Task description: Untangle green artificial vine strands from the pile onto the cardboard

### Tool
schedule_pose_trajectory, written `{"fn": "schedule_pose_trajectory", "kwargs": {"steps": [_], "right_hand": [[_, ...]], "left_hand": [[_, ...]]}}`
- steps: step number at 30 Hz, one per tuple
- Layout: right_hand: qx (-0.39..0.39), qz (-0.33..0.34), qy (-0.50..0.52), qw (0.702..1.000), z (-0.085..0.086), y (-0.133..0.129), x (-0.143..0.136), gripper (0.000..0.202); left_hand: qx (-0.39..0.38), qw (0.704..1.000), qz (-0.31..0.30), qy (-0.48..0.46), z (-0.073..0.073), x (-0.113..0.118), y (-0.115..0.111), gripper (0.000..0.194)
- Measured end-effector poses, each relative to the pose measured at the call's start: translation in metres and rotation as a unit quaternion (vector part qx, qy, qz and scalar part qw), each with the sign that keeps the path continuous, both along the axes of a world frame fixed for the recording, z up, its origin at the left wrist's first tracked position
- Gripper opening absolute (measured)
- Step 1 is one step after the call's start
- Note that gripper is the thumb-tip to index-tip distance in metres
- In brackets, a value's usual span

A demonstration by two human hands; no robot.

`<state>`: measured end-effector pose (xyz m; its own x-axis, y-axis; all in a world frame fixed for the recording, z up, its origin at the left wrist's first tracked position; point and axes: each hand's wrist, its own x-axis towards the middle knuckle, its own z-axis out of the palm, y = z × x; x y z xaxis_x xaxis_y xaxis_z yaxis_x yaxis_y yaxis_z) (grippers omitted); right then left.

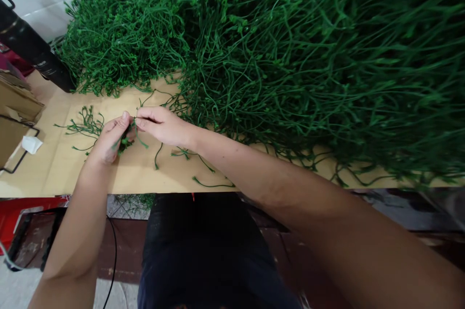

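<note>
Between both hands, just above the table [65, 168], held: a small green sprig [127, 138] of thin branching stems. Left hand [111, 139] curled shut around its lower part, thumb up; right hand [162, 126] pinching its top between thumb and forefinger. Probably very light, soft and springy, likely plastic; no real weight, little risk of breakage, though thin tips may bend or snag on neighbours. Best gripped low on the main stem, where strands join, not by the wispy ends. Smooth surface, so a firm pinch seems wiser than a loose one.

Just left of the hands, lying flat: another loose sprig [84, 126]. Nearer the table edge, scattered: single stems [212, 184]. Behind and to the right, filling most of the tabletop: a huge tangled pile [290, 57] of the same greenery, strands hooked together, likely to drag along when one is pulled. Far left: a black tube [32, 47], leaning, and a cardboard box [16, 105] with a white scrap [32, 144] beside it.
</note>
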<state>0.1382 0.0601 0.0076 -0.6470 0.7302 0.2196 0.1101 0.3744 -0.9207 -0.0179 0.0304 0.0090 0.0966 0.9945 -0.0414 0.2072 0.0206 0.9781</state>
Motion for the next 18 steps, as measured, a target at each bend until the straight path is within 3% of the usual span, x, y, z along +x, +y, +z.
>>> {"fn": "schedule_pose_trajectory", "kwargs": {"steps": [5, 13, 16, 18], "right_hand": [[0.105, -0.008, -0.083, 0.991, 0.003, -0.003, 0.004, 0.026], [0.179, -0.065, -0.138, 0.972, 0.000, -0.009, 0.000, 0.028], [0.233, 0.001, -0.151, 0.961, 0.005, -0.027, -0.003, 0.025], [0.278, 0.070, -0.148, 0.946, 0.012, -0.040, -0.004, 0.023]], "left_hand": [[0.018, 0.998, 0.055, 0.005, 0.003, -0.001, 0.001, 0.043], [0.019, 0.990, 0.123, -0.058, -0.004, 0.002, 0.005, 0.026], [0.057, 0.980, 0.179, -0.064, -0.009, -0.012, 0.012, 0.023], [0.079, 0.981, 0.172, -0.028, -0.010, -0.023, 0.015, 0.022]]}}
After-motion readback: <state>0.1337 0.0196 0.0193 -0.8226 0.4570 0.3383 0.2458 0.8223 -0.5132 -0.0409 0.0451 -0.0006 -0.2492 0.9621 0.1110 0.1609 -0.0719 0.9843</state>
